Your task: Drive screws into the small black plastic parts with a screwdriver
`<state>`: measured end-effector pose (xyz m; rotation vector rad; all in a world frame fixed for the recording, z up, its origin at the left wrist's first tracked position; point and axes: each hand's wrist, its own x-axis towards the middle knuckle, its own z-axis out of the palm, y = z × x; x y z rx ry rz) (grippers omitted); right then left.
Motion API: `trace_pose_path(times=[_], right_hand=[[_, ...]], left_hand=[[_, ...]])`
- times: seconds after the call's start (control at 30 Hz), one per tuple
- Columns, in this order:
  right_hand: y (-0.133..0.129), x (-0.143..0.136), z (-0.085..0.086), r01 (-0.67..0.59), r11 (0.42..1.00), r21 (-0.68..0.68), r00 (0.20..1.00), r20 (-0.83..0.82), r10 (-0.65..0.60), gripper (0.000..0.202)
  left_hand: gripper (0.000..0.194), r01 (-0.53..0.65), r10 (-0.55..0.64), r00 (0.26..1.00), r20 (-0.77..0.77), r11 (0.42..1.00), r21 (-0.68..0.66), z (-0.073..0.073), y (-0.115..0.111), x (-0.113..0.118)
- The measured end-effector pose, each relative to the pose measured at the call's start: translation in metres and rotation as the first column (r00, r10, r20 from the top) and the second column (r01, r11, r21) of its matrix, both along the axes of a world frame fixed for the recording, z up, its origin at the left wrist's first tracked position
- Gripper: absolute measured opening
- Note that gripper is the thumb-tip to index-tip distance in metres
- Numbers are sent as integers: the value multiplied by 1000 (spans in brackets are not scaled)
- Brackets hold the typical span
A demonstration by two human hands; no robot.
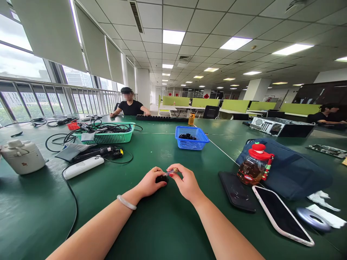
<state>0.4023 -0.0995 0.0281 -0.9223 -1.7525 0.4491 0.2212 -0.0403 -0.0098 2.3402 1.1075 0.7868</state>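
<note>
Resting on the green table (173, 220), my left hand (151, 183) is closed around a small black object (162, 178), mostly covered by the fingers. My right hand (187, 182) pinches a slim, partly clear stick-like piece with a tan end (175, 170) between thumb and fingers. Its other end points left and meets or nearly meets the black object; whether they touch I cannot tell. Beyond both hands stands a blue plastic basket (193, 145) with several small black pieces (187, 136) in it.
To the left are a green basket of cables (108, 138), a white power strip (84, 167) and a white jug (23, 156). On the right lie a black flat case (235, 191), a phone (282, 213), a red-lidded bottle (253, 164) and a dark bag (292, 166). A person (130, 104) sits across.
</note>
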Motion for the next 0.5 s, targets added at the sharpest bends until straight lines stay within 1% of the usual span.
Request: trace_pose_path(times=[0.1, 0.23, 0.37, 0.5], right_hand=[[-2, -2, 0, 0, 1000, 25, 999, 39, -1, 7], [-1, -1, -2, 15, 998, 56, 997, 70, -19, 6], [2, 2, -2, 52, 997, 50, 997, 54, -55, 6], [4, 3, -3, 56, 998, 26, 998, 10, -56, 11]], left_hand=[[26, -41, 42, 998, -35, 999, 25, 0, 0, 0], [22, -36, 40, 998, -57, 997, 71, 2, -1, 1], [34, -29, 31, 998, -58, 999, 38, 5, -2, 1], [44, -14, 13, 1000, -10, 1000, -24, 2, -1, -1]])
